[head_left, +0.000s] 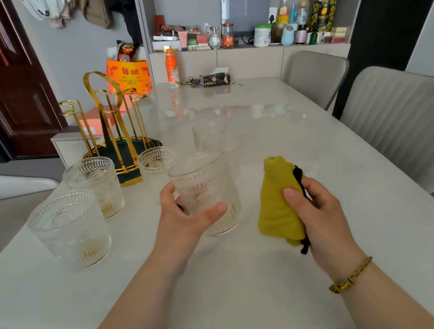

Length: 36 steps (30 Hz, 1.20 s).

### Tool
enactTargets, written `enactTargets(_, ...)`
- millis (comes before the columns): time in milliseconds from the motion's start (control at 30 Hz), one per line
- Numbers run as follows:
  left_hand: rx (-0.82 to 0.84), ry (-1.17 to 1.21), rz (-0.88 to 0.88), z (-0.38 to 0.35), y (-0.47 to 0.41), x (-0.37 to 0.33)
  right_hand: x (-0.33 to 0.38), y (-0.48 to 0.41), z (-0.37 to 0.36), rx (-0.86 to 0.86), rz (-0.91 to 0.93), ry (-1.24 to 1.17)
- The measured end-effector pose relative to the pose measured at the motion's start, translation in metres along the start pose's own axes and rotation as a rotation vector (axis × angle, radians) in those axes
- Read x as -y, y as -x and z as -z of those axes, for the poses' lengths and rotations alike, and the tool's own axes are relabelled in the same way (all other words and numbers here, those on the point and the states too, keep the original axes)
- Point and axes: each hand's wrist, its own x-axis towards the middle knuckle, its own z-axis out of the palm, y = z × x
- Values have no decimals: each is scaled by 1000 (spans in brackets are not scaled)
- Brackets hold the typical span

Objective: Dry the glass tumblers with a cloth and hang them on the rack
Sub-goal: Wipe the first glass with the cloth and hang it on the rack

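Note:
My left hand (187, 216) grips a ribbed glass tumbler (205, 188), held upright just above the pale table (253, 270). My right hand (317, 209) holds a bunched yellow cloth (276, 200) with a black trim, a little to the right of that glass. Three more tumblers stand on the table's left side: one nearest (70, 229), one behind it (93, 184), and one (155, 163) by the rack's base. Two fainter clear glasses (214, 136) stand farther back. The gold rack (109, 118) on a dark round base stands at the left, with nothing hanging on its prongs.
At the table's far end are an orange bottle (172, 68), keys and a tissue pack (215, 79). An orange bag (128, 76) sits behind the rack. Grey chairs (405, 121) line the right side. A cluttered shelf (247, 34) runs along the back wall.

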Motion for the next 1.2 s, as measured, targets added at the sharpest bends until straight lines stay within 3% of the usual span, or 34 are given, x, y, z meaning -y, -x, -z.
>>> enactTargets(100,62,197,106,-24,-13,3,0,-8,10,-17,35,-1)
enactTargets(200,128,316,158,-37,-27,5,-2,-8,10,-36,157,144)
enactTargets(400,257,358,172,-42,-50,11,16,-32,-5,57,414,441)
enactTargets(500,309,374,182,-40,-51,13,20,-57,-7,59,375,407)
enactTargets(633,347,457,179,-44,-48,12,13,-79,2,3,170,331)
enactTargets(733,336,498,138,-49,-48,11,0,-66,9,23,150,311)
enactTargets(1000,303,301,104,-42,-45,26,0,-39,-12,123,699,533)
enactTargets(1100,265,387,80,-39,-45,26,13,-57,-19,68,698,504)
enactTargets(1200,261,429,28,-33,-44,23,5,-70,-17,-40,549,421)
